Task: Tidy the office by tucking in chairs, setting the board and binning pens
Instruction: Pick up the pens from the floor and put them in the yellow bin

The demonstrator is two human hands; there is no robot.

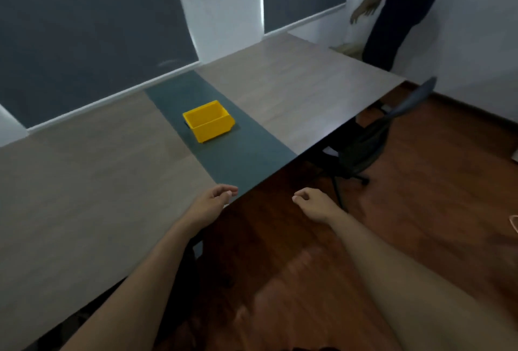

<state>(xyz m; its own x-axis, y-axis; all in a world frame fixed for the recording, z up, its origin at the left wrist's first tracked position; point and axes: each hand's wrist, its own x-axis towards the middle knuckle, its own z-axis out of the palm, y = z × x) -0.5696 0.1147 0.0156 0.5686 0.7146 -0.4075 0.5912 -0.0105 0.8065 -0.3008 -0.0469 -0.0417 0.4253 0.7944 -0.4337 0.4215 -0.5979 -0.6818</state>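
Observation:
A yellow plastic bin (208, 120) stands on the dark grey strip (224, 140) that runs across the long wooden table (84, 182); its inside looks empty from here. My left hand (215, 199) hovers at the table's near edge, fingers loosely curled around nothing. My right hand (311, 203) hangs over the floor just off the edge, also loosely curled and holding nothing. A black office chair (372, 140) stands at the table's right side, its seat partly under the tabletop. No pens and no board are visible.
Another person (398, 8) in dark clothes stands at the far right corner beside the white wall. Dark roller blinds (84, 28) cover the windows behind the table. Reddish wood floor (420, 196) spreads to the right and below my arms.

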